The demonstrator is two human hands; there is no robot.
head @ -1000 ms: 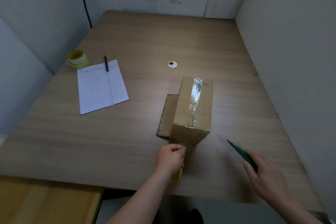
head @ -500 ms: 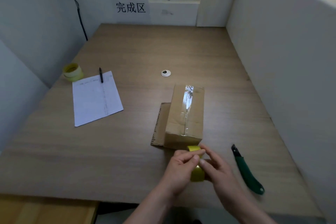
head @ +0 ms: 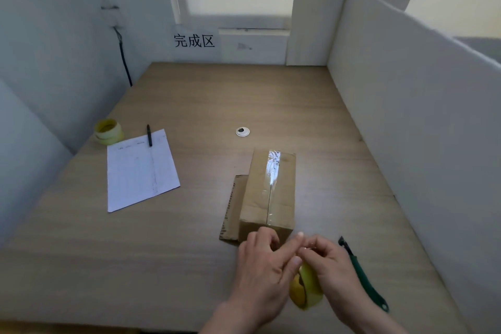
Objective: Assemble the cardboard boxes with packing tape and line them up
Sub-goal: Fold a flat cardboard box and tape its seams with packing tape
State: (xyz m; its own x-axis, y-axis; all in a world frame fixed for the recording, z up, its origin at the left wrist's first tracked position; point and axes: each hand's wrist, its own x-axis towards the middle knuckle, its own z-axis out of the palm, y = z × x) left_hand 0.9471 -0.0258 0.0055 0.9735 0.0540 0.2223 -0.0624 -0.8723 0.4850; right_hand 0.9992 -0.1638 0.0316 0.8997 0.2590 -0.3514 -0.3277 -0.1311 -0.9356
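Cardboard box, its top seam sealed under a strip of clear packing tape, stands just right of centre on a wooden table, with one loose flap lying flat at its 9 o'clock side. At the box's 6 o'clock, a person's two hands meet over a yellow tape roll. The left hand has its fingers curled, one fingertip stretched toward the right hand; whether it grips the roll itself cannot be told. The right hand pinches what looks like the clear tape end just above the roll. A green-handled utility knife lies on the table at the hands' 3 o'clock. Toward 10 o'clock from the box sit a sheet of paper, a black pen across its far edge, and a second yellow tape roll near the left wall. A round cable grommet lies at the box's 12 o'clock.
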